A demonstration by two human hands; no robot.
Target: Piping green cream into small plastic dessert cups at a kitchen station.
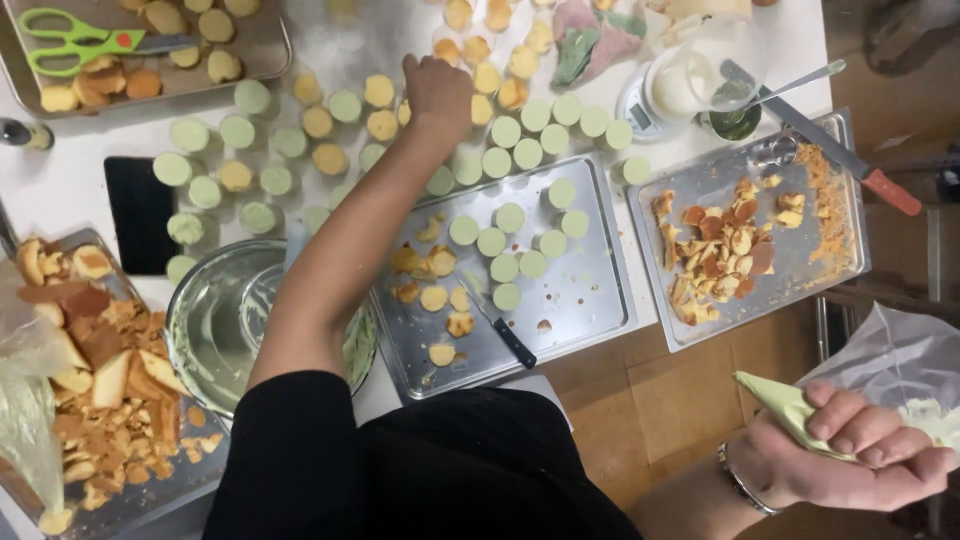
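My left hand (pixel 437 92) reaches far over the white table, fingers curled down among small round cake pieces (pixel 381 124), some topped with pale green cream, some plain yellow; whether it grips one is hidden. My right hand (pixel 850 452) hangs off the table's right side, above the wooden floor, shut on a clear piping bag (pixel 800 408) of pale green cream with its tip pointing left. A middle metal tray (pixel 600 290) holds several green-topped rounds (pixel 503 268), yellow scraps and a black-handled knife (pixel 503 330).
A steel mixing bowl (pixel 215 325) smeared with green cream sits under my left arm. Trays of cake trimmings lie at left (pixel 150 490) and right (pixel 835 240). Green scissors (pixel 70 40) rest on a far-left tray. A red-handled spatula (pixel 850 165), a scale and a black phone (pixel 140 212) are nearby.
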